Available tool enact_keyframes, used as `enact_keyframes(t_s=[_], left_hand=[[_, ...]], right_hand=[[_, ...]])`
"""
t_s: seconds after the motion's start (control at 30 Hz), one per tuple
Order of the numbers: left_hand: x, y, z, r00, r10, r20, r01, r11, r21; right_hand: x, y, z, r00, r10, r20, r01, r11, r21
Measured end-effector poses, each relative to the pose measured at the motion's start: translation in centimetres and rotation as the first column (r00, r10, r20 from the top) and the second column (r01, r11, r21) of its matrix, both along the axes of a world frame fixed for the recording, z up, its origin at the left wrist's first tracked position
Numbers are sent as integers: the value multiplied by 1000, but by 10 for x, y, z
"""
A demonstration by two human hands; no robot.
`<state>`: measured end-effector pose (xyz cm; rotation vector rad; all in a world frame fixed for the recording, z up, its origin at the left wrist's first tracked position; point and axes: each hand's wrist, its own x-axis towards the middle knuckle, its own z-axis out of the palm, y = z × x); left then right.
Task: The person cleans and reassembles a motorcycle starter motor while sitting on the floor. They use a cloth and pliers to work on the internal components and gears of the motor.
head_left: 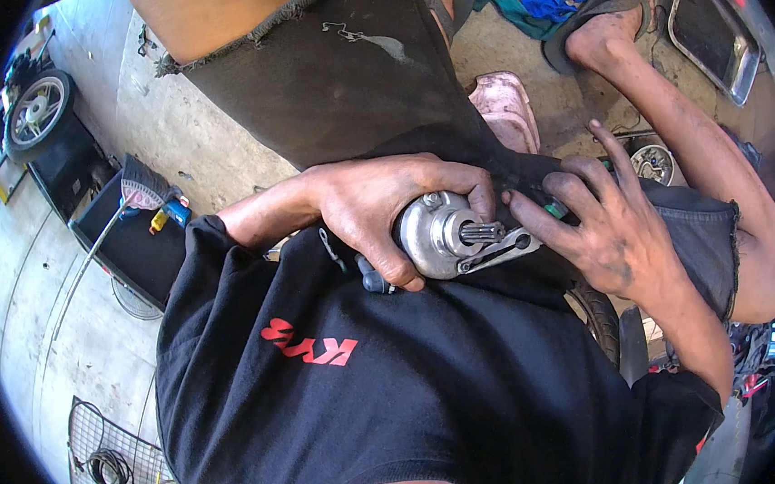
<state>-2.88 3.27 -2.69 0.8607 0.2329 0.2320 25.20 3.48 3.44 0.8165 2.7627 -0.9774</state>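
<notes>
My left hand is wrapped round a silver metal starter motor in my lap. Its short splined shaft points to the right, and a mounting bracket with a bolt hole sticks out beside it. A black rubber-booted cable shows under my left thumb. My right hand hovers just right of the shaft. Its thumb and forefinger close on a small green object, mostly hidden, while the other fingers spread upward. Whether it touches the motor I cannot tell.
A pinkish plastic cover lies on the floor beyond my lap. A round metal part sits by my right leg. Left are a wheel, a black bin and a brush. A metal tray lies far right.
</notes>
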Motion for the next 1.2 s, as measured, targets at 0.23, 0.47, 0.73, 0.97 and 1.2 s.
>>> enact_keyframes(t_s=[0.23,0.47,0.73,0.97,1.2], left_hand=[[-2,-5,-4,980,180,-78,-174,981,87],[6,-8,4,879,361,-311,-273,916,293],[9,-3,0,900,298,-318,-285,955,89],[4,-3,-4,965,217,-147,-229,971,-69],[2,-5,-7,984,149,-98,-156,985,-67]], right_hand=[[3,-15,6,988,-24,156,39,995,-90],[-5,-54,21,915,-287,285,354,908,-222],[2,-35,26,888,-402,224,460,802,-382],[9,-20,12,966,-227,123,245,957,-156],[9,-4,3,997,-32,75,30,999,27]])
